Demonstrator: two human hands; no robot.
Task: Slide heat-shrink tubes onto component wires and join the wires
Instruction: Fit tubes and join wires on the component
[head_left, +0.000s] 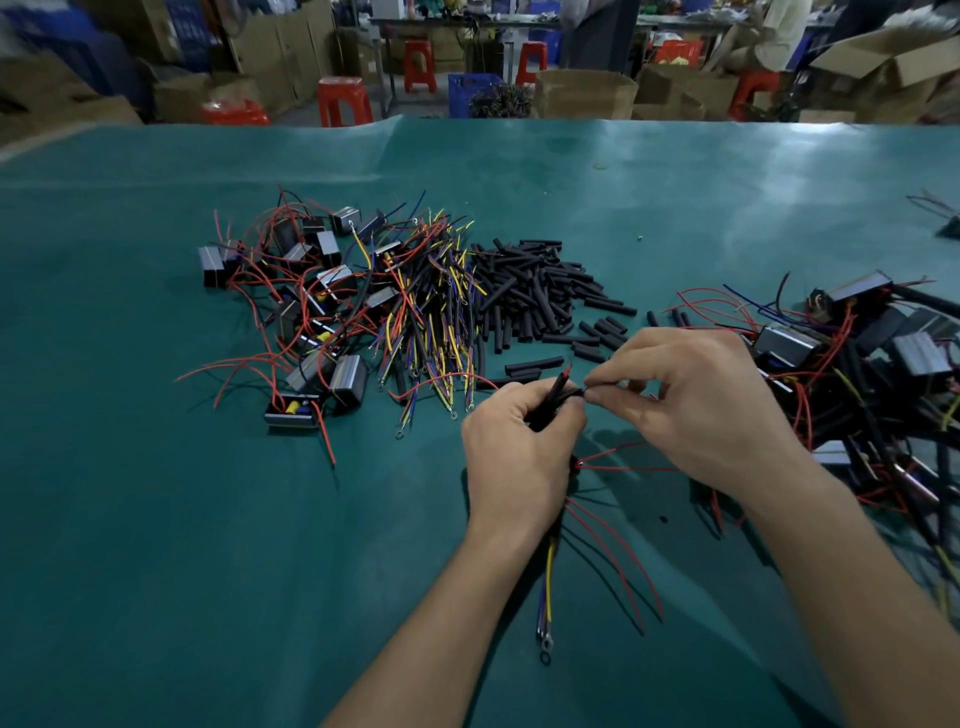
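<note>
Teal matting covers a wide workbench (156, 519), with red plastic stools (343, 101) and cardboard boxes (584, 93) blurred in the far background. Both bare forearms reach in from the near edge and meet near the middle of the bench. The left hand (514, 457) is curled into a fist around a bundle of wires, knuckles up, gripping a black heat-shrink tube (553, 397) that pokes up at a tilt with a red wire tip showing at its top. The right hand (696, 400) comes in from the right, thumb and forefinger pinching a second dark piece just beside that tube; whether the piece is a tube or a wire is too small to tell. What the left palm encloses is hidden. Below the left wrist, yellow and blue leads (548, 587) with ring terminals hang toward the near edge, and thin red wires (618, 556) fan out to the right. Farther off lie a pile of loose black tubes (535, 291), a heap of multicoloured wire harnesses (431, 312), and small transformers (311, 312) at left; more wired transformers (857, 364) sit at right, partly cut off.
</note>
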